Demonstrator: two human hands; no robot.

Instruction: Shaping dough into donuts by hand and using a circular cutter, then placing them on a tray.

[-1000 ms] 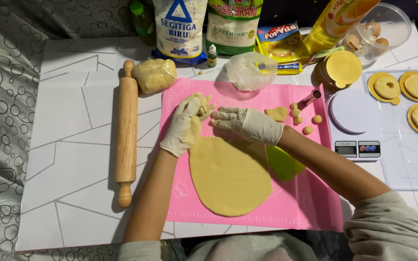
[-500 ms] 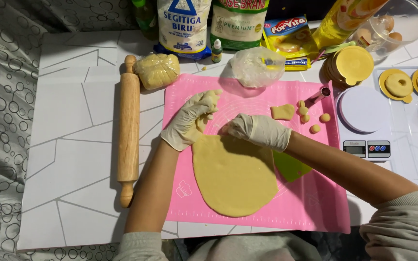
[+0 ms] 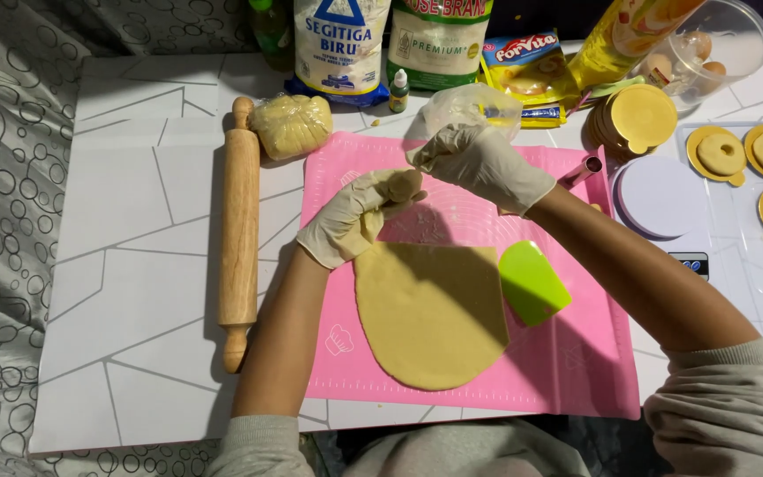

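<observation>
Dough work over pink mat (image 3: 576,371).
We cup a dough lump (image 3: 404,185) in our left hand (image 3: 351,221); right hand (image 3: 479,159) pinched, contents unclear.

The rolling pin (image 3: 240,238) is smooth pale wood; the pink mat (image 3: 576,371) looks like matt silicone; the flat dough (image 3: 430,314) is soft and matt; the scraper (image 3: 533,283) is glossy green plastic.

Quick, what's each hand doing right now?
Left hand: closed around a dough ball.
Right hand: loosely curled above the pink mat; any contents cannot be told.
</observation>
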